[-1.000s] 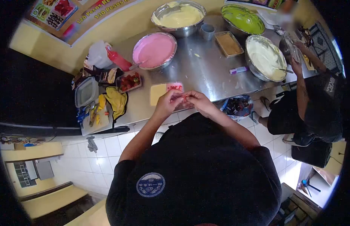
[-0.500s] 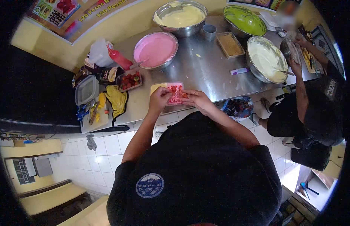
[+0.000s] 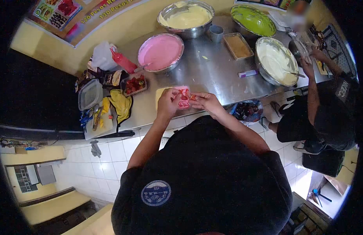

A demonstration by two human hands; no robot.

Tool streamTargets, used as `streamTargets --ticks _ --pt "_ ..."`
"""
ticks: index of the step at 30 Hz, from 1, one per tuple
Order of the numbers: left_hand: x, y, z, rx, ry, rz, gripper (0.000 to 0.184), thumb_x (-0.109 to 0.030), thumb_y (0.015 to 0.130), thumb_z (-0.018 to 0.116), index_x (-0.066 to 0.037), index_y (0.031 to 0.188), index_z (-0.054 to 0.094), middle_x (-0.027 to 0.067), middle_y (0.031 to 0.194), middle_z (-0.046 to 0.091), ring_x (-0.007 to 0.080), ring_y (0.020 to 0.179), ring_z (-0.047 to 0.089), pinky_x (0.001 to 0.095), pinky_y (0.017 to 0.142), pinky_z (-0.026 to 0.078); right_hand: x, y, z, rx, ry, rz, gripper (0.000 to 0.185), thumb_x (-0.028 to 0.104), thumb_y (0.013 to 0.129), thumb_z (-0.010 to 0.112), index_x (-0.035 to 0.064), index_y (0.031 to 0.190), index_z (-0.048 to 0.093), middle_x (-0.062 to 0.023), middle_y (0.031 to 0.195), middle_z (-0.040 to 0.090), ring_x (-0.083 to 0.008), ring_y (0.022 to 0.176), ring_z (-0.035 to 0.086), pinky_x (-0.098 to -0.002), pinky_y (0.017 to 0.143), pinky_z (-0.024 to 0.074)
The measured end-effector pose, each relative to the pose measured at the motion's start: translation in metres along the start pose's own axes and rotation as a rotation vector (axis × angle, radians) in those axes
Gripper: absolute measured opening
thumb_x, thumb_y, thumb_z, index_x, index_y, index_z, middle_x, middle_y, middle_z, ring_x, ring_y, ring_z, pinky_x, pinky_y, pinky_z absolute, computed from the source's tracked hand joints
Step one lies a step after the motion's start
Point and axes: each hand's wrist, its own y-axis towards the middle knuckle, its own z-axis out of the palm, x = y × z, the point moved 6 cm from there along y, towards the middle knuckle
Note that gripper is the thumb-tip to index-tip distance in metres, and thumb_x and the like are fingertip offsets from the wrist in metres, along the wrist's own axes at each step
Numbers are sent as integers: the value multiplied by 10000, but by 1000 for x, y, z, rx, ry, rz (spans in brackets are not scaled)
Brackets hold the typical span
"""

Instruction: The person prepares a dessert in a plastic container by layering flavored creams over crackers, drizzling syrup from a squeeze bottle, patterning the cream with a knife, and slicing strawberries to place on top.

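A small rectangular tray (image 3: 161, 92) sits at the table's front edge, with a yellow part at its left and a pink, red-streaked topping (image 3: 184, 104) at its right. Over its middle is my left hand (image 3: 168, 103), thumb and fingers pinched close to the topping; whatever is between them is too small to make out. My right hand (image 3: 208, 104) is closed at the tray's right side, holding red strawberry pieces (image 3: 193, 97) in its fingertips. Left of the tray, a clear box of strawberries (image 3: 135, 84) stands within reach.
Behind are bowls of pink cream (image 3: 161, 51), yellow cream (image 3: 186, 17), green cream (image 3: 254, 20) and pale cream (image 3: 274, 58). A red squeeze bottle (image 3: 124, 62), crumb tray (image 3: 238, 46) and grey cup (image 3: 216, 34) stand nearby. A co-worker (image 3: 326, 109) works at the right.
My left hand has shifted slightly right over the topping. My right hand stays nearly in place with the strawberry pieces. At the right, the co-worker's hands have moved a little.
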Motion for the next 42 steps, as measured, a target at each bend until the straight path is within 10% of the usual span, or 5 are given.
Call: streamTargets --ticks 5,26,42 --pt "-13 -13 23 258 -530 -94 198 -114 880 650 -30 1048 586 72 1009 653 157 892 633 292 803 503 1 4 9 9 -5 -11 268 63 936 555 -25 1188 580 -114 1094 652 -206 964 661 -313 832 553" --pt "40 10 -6 155 -302 -50 169 -94 796 699 -21 931 628 116 866 681 198 786 663 312 718 525 -2 8 -3 -40 47 6 157 -2 950 470 16 1094 527 -126 1108 611 -246 1053 621 -376 886 530" --pt "-3 -2 -16 58 -168 -86 194 -132 813 716 -29 950 624 72 899 645 153 747 618 289 685 506 0 9 0 -75 -276 -37 114 131 891 653 45 963 630 15 790 625 -57 637 537 -190 560 414"
